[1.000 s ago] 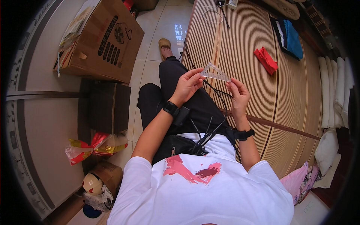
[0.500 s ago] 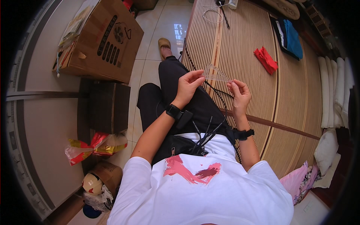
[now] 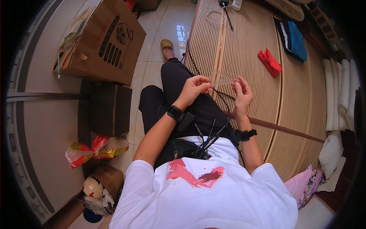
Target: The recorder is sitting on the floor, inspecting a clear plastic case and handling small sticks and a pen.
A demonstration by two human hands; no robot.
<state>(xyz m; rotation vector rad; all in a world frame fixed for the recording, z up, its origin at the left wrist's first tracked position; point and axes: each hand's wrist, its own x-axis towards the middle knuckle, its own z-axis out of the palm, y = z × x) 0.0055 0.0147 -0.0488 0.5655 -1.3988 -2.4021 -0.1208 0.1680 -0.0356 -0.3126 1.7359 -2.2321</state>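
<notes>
Left hand [image 3: 196, 87] nearly closed, thumb and fingertips pinching the left end of a clear triangular ruler [image 3: 222, 79]; right hand [image 3: 243, 96] has thumb and index finger at its right end, the other fingers loosely curled, gap between them too small to judge. Ruler sits between the two hands, held up in front of the body, see-through, markings too faint to make out. Black watch [image 3: 175, 113] on left wrist, black strap [image 3: 246, 135] on right wrist. Dark trousers [image 3: 171, 82] under and left of the left hand; black cords [image 3: 230, 100] run just below the ruler, between the hands. Slatted mat [image 3: 248, 42] behind the right hand, extending past it to the right. On the mat: crumpled red cloth [image 3: 270, 63] beyond the right hand, up and to the right; blue folded cloth [image 3: 297, 40] farther out the same way; white cable [image 3: 215, 17] well ahead of both hands. Large cardboard box [image 3: 133, 49] well off to the left hand's upper left, dark box [image 3: 110, 108] directly left of that hand, well apart. Pale rolls [image 3: 337, 91] far right of the right hand.
</notes>
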